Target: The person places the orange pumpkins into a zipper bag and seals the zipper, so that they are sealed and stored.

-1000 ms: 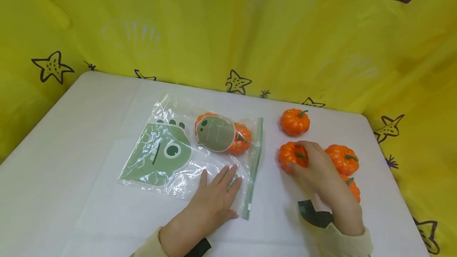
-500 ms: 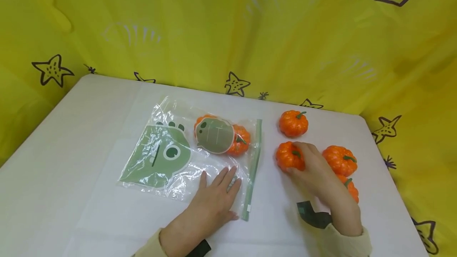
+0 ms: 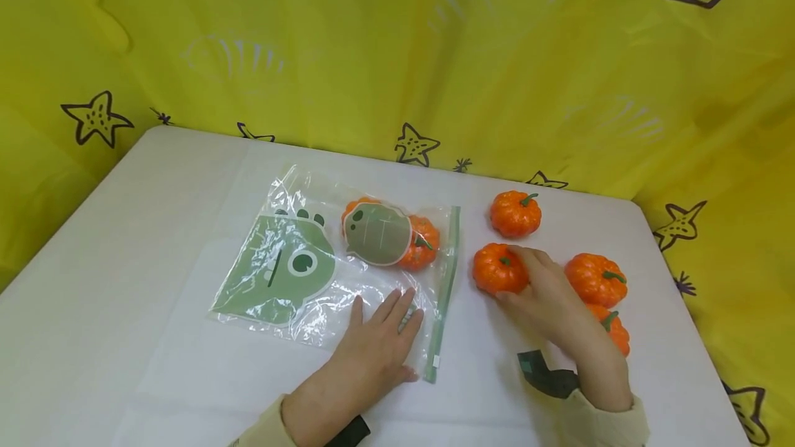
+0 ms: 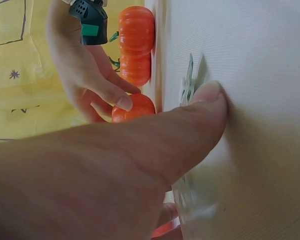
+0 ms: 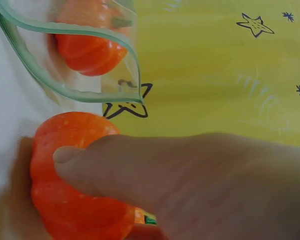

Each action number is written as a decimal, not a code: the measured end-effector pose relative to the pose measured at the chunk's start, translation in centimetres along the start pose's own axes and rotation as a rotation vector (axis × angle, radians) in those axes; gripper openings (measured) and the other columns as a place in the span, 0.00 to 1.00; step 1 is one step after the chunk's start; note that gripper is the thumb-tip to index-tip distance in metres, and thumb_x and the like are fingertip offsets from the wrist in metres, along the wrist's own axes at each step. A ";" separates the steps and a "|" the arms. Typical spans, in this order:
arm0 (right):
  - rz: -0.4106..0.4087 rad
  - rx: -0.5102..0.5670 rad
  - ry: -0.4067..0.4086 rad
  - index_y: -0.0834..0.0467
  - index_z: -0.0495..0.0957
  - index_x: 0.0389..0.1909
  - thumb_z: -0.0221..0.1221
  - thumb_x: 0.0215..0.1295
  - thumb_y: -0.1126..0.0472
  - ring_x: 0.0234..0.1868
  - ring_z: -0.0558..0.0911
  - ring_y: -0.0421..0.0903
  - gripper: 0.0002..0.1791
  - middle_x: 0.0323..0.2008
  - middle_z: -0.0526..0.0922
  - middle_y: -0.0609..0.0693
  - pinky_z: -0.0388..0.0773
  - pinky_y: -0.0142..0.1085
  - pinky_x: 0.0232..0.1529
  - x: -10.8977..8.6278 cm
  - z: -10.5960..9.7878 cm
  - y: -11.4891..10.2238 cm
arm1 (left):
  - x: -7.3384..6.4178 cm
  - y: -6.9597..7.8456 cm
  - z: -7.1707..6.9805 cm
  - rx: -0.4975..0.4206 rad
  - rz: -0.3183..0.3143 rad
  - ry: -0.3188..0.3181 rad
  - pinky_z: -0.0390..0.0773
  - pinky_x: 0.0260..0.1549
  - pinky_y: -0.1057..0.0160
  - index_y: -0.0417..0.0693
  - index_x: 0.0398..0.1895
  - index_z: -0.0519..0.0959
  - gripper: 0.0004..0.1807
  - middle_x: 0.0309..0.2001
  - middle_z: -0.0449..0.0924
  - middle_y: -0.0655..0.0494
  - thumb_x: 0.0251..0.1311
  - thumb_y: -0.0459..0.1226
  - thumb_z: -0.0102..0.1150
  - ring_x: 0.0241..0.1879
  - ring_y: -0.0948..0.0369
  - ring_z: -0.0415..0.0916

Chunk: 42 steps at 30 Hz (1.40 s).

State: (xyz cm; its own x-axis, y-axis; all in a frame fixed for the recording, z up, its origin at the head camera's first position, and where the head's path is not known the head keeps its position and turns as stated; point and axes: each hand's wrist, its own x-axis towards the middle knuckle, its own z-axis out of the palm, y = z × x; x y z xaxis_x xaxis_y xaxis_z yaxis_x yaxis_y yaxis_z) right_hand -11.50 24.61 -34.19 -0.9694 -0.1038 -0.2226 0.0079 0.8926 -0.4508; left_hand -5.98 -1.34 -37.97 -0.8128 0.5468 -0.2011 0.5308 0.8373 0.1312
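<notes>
A clear zip bag (image 3: 385,295) with a green dinosaur print lies flat, its green-edged mouth facing right. Inside it, near the mouth, are two small orange pumpkins (image 3: 425,247); in the right wrist view the mouth gapes in front of one pumpkin (image 5: 89,55). My left hand (image 3: 375,350) rests on the bag's lower part, fingers spread and straight. My right hand (image 3: 546,295) grips another pumpkin (image 3: 497,269) between thumb and fingers, just right of the bag's mouth. The thumb shows on its side in the right wrist view.
One loose pumpkin (image 3: 515,214) sits behind the held one. Two more, a front one (image 3: 613,330) and a rear one (image 3: 593,278), stand right of my right hand. The white table (image 3: 124,247) ends at a yellow curtain (image 3: 348,40).
My right hand has moved the gripped pumpkin slightly left, toward the bag's mouth, and its stem has turned more upright. The left hand and the bag look unmoved.
</notes>
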 end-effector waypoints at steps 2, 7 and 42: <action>-0.012 0.023 0.001 0.63 0.57 0.73 0.66 0.61 0.57 0.68 0.63 0.68 0.43 0.70 0.62 0.67 0.63 0.66 0.65 0.1 0.1 0.0 | 0.0 0.0 0.0 -0.006 0.000 -0.003 0.63 0.65 0.34 0.53 0.73 0.64 0.44 0.78 0.55 0.51 0.55 0.58 0.65 0.76 0.53 0.56; -0.064 0.073 0.027 0.63 0.57 0.72 0.67 0.61 0.59 0.67 0.66 0.66 0.42 0.69 0.63 0.66 0.64 0.64 0.65 0.4 0.6 0.0 | 0.1 0.0 0.1 -0.016 -0.004 -0.011 0.62 0.65 0.33 0.53 0.74 0.64 0.44 0.78 0.55 0.51 0.55 0.58 0.66 0.76 0.53 0.55; -0.188 0.354 0.160 0.64 0.56 0.70 0.66 0.59 0.70 0.70 0.68 0.64 0.40 0.69 0.63 0.61 0.70 0.52 0.65 2.5 3.7 -0.3 | 0.2 0.1 0.3 -0.030 -0.017 0.002 0.63 0.65 0.34 0.53 0.73 0.65 0.45 0.77 0.57 0.52 0.52 0.58 0.66 0.76 0.53 0.55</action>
State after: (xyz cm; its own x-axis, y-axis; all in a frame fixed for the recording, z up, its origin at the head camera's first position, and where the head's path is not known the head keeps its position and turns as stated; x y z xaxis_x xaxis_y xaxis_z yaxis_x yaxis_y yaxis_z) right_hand -12.98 22.43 -37.78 -0.9876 -0.1560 0.0158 -0.1156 0.6562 -0.7457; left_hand -6.02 -1.11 -38.25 -0.8224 0.5321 -0.2014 0.5092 0.8463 0.1565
